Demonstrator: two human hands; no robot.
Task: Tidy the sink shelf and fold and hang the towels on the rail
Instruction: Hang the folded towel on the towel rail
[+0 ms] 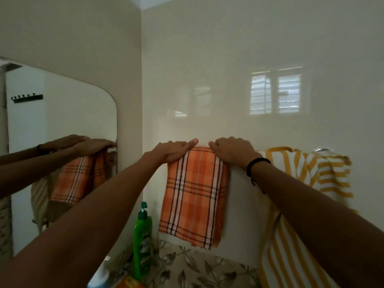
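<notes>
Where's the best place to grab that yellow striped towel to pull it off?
Pinch the yellow striped towel at its bunched top, where it drapes over the rail, coming from above and in front; it's crumpled there, with the long end hanging loose below.

You can see the rail (321, 150) only at its end, well right of the orange plaid towel (193, 194); towels and hands hide the rest. Your right hand (232, 151) curls its fingertips out of sight over that towel's top edge. Right of it, your forearm covers part of the yellow striped towel (291, 256), which the bottom edge cuts off. Below-left, the green bottle (142, 242) has an unreadable label.
</notes>
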